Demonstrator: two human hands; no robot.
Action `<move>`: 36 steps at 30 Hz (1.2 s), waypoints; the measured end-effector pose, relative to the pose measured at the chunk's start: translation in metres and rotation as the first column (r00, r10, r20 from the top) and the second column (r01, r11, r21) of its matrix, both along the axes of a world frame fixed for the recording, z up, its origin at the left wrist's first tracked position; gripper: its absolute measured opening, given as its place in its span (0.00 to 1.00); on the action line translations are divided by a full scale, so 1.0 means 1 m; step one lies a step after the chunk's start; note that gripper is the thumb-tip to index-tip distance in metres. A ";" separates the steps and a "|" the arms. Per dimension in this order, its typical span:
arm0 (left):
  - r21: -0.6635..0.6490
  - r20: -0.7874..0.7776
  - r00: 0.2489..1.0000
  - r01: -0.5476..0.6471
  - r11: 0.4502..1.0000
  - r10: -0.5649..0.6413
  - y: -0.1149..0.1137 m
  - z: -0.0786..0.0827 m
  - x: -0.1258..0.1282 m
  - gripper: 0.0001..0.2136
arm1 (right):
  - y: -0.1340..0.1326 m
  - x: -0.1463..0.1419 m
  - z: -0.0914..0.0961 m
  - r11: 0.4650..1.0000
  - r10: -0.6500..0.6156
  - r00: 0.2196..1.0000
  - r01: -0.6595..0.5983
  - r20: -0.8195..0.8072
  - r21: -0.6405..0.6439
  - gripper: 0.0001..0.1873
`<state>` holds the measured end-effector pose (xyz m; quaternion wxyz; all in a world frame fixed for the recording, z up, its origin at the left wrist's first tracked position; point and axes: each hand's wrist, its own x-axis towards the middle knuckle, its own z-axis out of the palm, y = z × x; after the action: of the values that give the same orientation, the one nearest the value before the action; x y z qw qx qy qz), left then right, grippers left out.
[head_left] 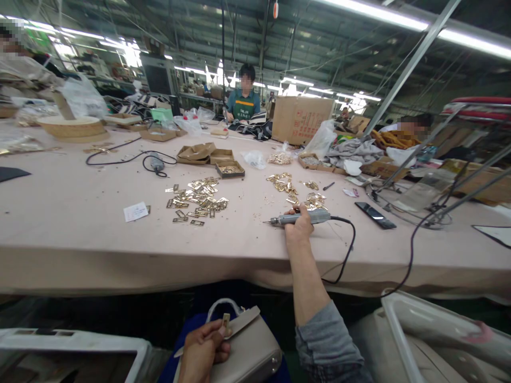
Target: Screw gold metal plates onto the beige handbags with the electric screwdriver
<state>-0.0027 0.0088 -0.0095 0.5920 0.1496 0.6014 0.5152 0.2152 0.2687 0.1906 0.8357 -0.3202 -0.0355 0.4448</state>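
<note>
My right hand (300,226) is wrapped round a grey electric screwdriver (317,215) at the table's near side, its thin bit pointing left and a black cord trailing from its back. Low in the view, my left hand (203,348) pinches a small gold metal plate (225,323) by the flap of a beige handbag (249,348). The bag rests on my lap, with its handle up at the back. Gold rectangular frames (199,199) lie in a loose pile on the table, and more gold fittings (281,183) are heaped beyond the screwdriver.
A phone (375,215) lies right of the screwdriver cord. Small cardboard boxes (230,169), a second corded screwdriver (157,161) and a white label (136,211) are on the table. White bins (75,340) flank my lap. A co-worker (244,101) is across the table.
</note>
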 end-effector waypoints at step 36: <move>-0.072 0.068 0.998 0.001 0.997 0.004 0.005 0.026 0.002 0.10 | -0.194 -0.090 -0.095 0.897 0.441 0.849 -0.406 0.291 -0.174 0.17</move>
<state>-0.0002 0.0136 0.0168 0.6168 0.1103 0.5992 0.4984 0.1249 0.0747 0.0958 0.6815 -0.4167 -0.2181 0.5606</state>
